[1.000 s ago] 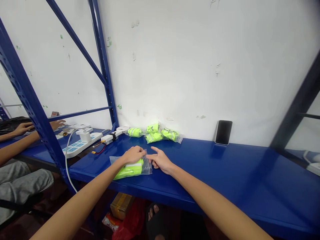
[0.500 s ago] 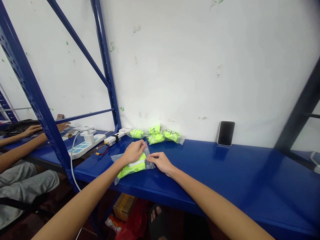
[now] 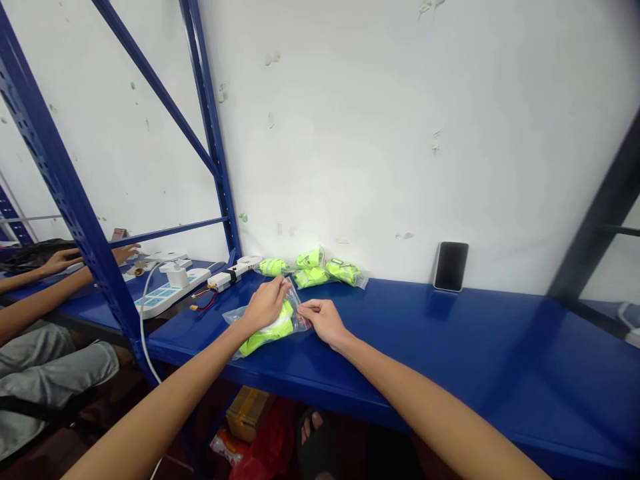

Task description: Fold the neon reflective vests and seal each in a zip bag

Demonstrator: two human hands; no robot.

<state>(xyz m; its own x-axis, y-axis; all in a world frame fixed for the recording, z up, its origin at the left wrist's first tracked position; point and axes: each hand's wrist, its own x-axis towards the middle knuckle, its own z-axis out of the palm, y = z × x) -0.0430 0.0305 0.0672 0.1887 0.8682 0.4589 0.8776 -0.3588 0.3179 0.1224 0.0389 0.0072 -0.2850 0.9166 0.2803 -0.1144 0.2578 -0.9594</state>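
Note:
A clear plastic bag [image 3: 233,315] lies near the front edge of the blue table, with a folded neon-yellow reflective vest [image 3: 270,335] inside. My left hand [image 3: 266,305] rests over the bag, its fingers pinching the bag's upper corner. On the other side, my right hand [image 3: 324,321] pinches the bag's right edge between thumb and forefinger. The left hand covers part of the vest. Whether the bag's mouth is sealed cannot be made out.
Several bagged neon-yellow bundles [image 3: 313,276] lie against the wall. A black phone-like device [image 3: 451,267] leans there farther right. To the left are a white power strip [image 3: 170,293], a white handheld fan [image 3: 240,267] and a blue rack post [image 3: 75,193]. Another person's arms [image 3: 55,293] reach over the neighbouring table.
The bag's right edge has lifted and shifted slightly, with both hands still on it. My right hand has moved a little up and right; the left hand has risen slightly.

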